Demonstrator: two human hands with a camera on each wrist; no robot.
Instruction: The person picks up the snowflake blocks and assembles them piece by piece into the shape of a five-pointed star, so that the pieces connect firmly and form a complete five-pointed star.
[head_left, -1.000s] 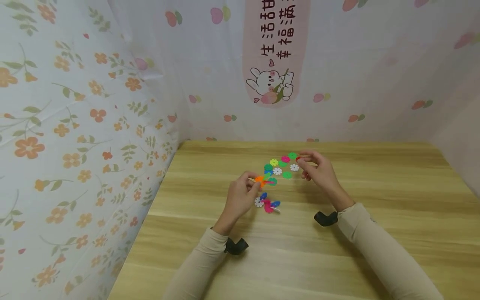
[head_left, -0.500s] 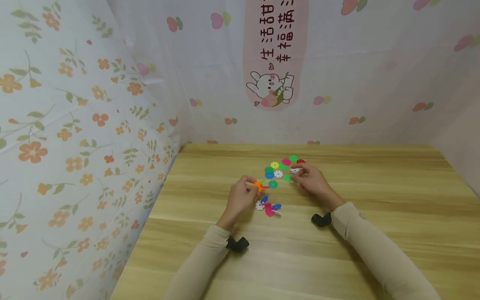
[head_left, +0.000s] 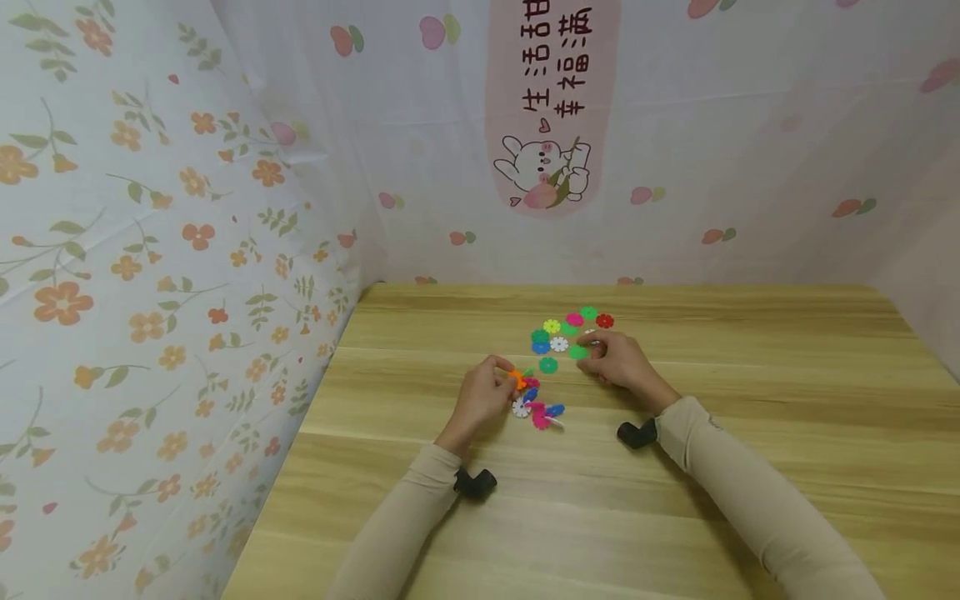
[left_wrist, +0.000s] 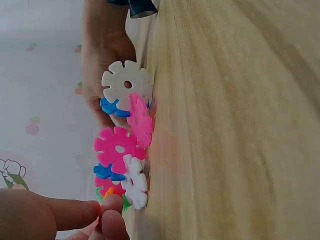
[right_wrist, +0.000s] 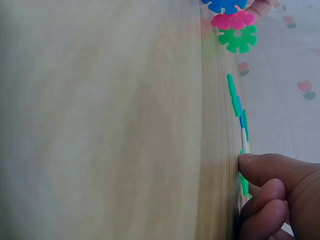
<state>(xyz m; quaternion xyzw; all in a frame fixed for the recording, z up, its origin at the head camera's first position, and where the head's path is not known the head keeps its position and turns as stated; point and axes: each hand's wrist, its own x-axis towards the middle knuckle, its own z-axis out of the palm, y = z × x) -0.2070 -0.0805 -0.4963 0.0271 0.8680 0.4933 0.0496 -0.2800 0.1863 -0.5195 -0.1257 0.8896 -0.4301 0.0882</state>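
Note:
My left hand (head_left: 483,398) pinches an orange snowflake disc (head_left: 517,379) between thumb and fingers; pink and green discs are joined to it. Right beside this, a joined cluster of pink, blue and white snowflake discs (head_left: 541,418) lies on the table. In the left wrist view, the cluster's white disc (left_wrist: 114,85) stands on edge, and fingertips cover most of the orange piece. My right hand (head_left: 622,362) reaches over a light green disc (head_left: 578,352) lying flat, thumb and forefinger apart at its near and far sides. In the right wrist view, the thumb (right_wrist: 260,167) is down at the tabletop.
Several loose discs lie flat behind, among them a red disc (head_left: 604,321), a yellow disc (head_left: 552,326), a blue disc (head_left: 541,347) and a teal disc (head_left: 548,365). The wooden table (head_left: 750,467) meets a patterned cloth (head_left: 420,167) at its back edge.
My right hand has come from the red disc toward me and left to the light green disc. My left hand has lowered the orange piece toward the cluster, still pinching it.

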